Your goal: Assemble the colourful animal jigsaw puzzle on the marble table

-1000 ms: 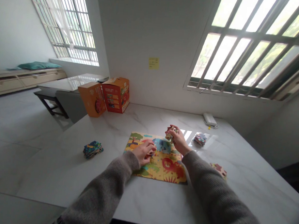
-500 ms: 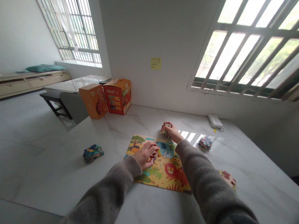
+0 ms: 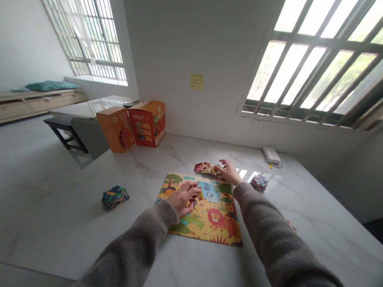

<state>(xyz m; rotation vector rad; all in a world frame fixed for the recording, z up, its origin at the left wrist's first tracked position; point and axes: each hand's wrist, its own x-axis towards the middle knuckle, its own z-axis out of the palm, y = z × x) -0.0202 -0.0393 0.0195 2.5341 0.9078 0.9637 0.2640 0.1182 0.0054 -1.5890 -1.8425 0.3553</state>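
An animal-picture jigsaw puzzle lies flat on the table in front of me, its pieces joined into a sheet with lions, an elephant and trees. My left hand rests on its left middle part, fingers bent and thumb apart from them; part of the picture is hidden underneath. Just beyond the puzzle's far edge, a stack of puzzle pieces lies toppled into a row. My right hand is at the right end of that row with its fingers apart, partly covering some pieces.
One stack of blue-green puzzle pieces sits to the left, another pinkish stack to the right. More pieces show partly behind my right sleeve. Two orange boxes stand at the back left; a white device lies by the wall.
My right hand has let go of the clump of puzzle pieces, which now lies spread out on the table, and has shifted slightly right. My left hand stays on the puzzle.
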